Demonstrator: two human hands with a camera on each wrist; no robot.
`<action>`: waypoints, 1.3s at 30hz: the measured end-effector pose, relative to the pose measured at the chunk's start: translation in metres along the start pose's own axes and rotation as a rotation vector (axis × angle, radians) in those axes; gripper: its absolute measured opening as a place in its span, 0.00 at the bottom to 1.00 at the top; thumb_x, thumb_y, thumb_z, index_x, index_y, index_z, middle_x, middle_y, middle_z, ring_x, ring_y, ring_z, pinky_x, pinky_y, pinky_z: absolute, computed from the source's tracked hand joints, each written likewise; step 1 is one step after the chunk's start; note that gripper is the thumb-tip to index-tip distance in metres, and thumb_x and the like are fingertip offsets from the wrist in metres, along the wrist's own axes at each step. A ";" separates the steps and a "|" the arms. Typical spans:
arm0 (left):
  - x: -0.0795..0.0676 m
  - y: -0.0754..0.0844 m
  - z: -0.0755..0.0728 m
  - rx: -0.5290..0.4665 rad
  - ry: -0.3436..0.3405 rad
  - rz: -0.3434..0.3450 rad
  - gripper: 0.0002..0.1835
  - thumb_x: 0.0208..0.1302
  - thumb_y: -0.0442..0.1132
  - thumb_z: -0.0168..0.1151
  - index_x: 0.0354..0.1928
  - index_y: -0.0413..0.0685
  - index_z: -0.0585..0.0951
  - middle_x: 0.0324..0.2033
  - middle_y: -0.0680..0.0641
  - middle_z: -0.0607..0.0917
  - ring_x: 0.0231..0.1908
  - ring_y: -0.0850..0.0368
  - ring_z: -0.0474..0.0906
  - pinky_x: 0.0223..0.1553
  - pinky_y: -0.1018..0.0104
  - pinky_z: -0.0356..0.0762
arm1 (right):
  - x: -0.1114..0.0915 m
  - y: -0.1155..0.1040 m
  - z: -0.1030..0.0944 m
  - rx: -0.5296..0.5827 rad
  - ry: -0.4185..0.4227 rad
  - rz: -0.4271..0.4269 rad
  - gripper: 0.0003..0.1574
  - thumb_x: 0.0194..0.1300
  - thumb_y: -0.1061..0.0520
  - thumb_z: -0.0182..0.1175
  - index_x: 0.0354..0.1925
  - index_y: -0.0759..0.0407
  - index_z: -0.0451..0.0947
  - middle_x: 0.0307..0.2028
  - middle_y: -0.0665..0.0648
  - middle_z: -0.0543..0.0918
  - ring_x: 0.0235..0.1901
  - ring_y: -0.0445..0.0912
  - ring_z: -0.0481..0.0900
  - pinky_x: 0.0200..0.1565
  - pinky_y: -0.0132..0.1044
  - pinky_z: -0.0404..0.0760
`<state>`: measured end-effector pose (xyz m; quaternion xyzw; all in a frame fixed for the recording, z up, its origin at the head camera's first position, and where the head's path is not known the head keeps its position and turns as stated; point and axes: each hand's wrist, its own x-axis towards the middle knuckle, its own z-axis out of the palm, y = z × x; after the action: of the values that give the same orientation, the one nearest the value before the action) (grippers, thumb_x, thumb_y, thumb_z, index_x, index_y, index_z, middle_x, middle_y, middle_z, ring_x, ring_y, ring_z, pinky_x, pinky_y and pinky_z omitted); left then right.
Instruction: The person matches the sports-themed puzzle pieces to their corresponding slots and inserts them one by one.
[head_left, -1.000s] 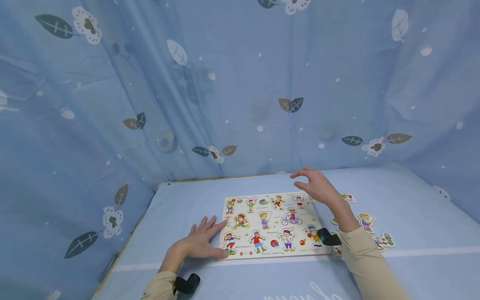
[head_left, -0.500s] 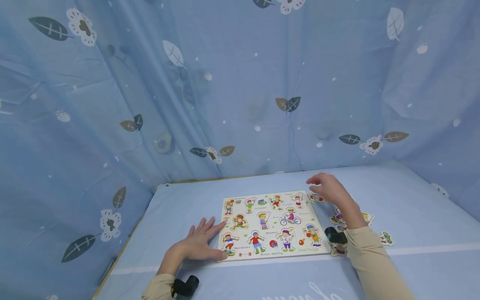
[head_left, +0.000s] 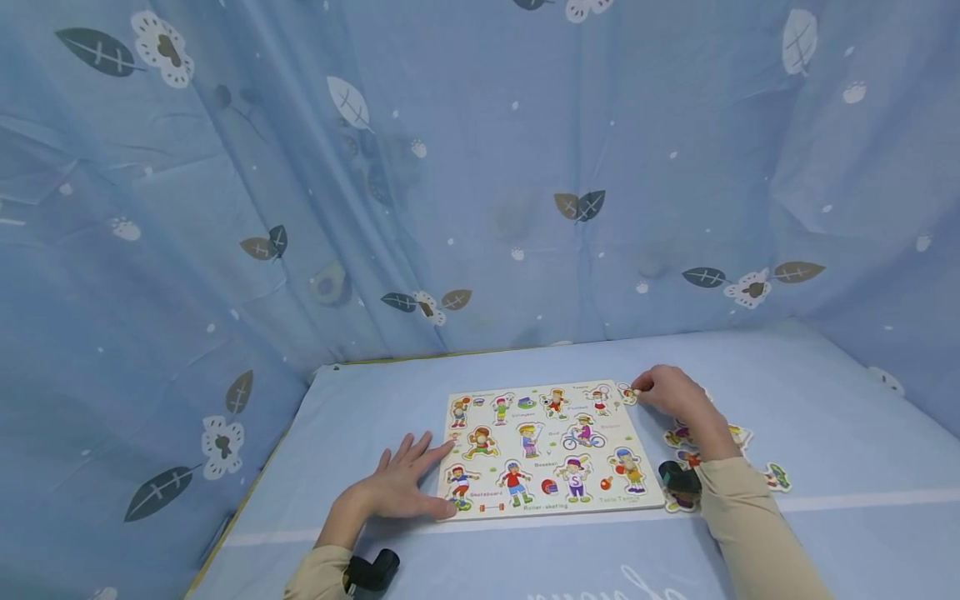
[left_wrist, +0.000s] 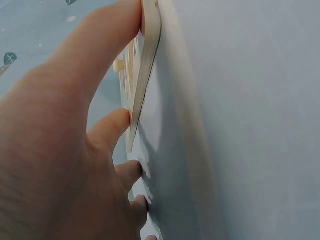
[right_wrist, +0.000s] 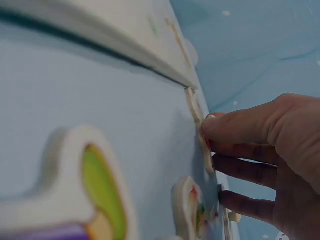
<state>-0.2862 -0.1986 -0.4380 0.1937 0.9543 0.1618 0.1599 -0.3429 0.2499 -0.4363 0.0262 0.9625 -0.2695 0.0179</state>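
Observation:
A white wooden puzzle board (head_left: 480, 467) printed with children playing sports lies on the table. My left hand (head_left: 397, 483) is spread at its left side, thumb on the near-left corner and index finger at the left edge; in the left wrist view the thumb (left_wrist: 105, 45) presses against the board's edge (left_wrist: 145, 75). Beyond the board's far-right corner, my right hand (head_left: 675, 396) pinches a flat puzzle piece (head_left: 627, 393) with thumb and fingers. Seen from the right wrist, that puzzle piece (right_wrist: 195, 110) lies low beside the board, its far side partly hidden by the fingers.
Several loose puzzle pieces (head_left: 682, 433) lie right of the board, partly under the right forearm. One more piece (head_left: 777, 477) sits farther right. A blue patterned curtain (head_left: 510, 208) hangs behind the table.
My right hand has moved right and down from above the board's far-right corner, and its fingers have closed on a puzzle piece there. The left hand has stayed put.

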 end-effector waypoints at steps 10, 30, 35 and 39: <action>0.000 0.002 0.000 0.011 -0.002 -0.014 0.53 0.50 0.70 0.67 0.77 0.64 0.58 0.77 0.41 0.51 0.76 0.35 0.37 0.71 0.31 0.37 | 0.001 0.004 0.002 0.012 0.001 0.007 0.16 0.65 0.61 0.61 0.49 0.67 0.83 0.45 0.65 0.82 0.44 0.57 0.77 0.48 0.58 0.74; 0.001 -0.001 0.001 -0.004 0.000 0.008 0.53 0.51 0.70 0.67 0.77 0.64 0.58 0.77 0.41 0.51 0.76 0.35 0.37 0.71 0.31 0.36 | -0.001 0.004 0.000 -0.023 0.028 -0.039 0.13 0.66 0.61 0.61 0.46 0.66 0.83 0.44 0.65 0.83 0.41 0.55 0.77 0.47 0.55 0.77; 0.002 -0.002 0.002 -0.002 -0.003 0.007 0.53 0.50 0.70 0.67 0.77 0.64 0.58 0.78 0.41 0.50 0.76 0.35 0.36 0.71 0.31 0.36 | -0.003 0.005 -0.003 -0.029 0.038 -0.045 0.14 0.67 0.60 0.61 0.47 0.67 0.83 0.45 0.66 0.83 0.41 0.56 0.76 0.46 0.55 0.77; 0.003 -0.003 0.001 0.001 -0.005 0.008 0.53 0.50 0.71 0.66 0.77 0.64 0.58 0.78 0.42 0.50 0.76 0.36 0.36 0.71 0.31 0.36 | -0.004 0.004 -0.003 -0.023 0.046 -0.044 0.15 0.67 0.59 0.61 0.48 0.67 0.83 0.46 0.67 0.83 0.42 0.56 0.76 0.46 0.56 0.76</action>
<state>-0.2889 -0.1993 -0.4408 0.1978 0.9533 0.1613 0.1616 -0.3392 0.2548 -0.4353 0.0112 0.9660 -0.2579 -0.0099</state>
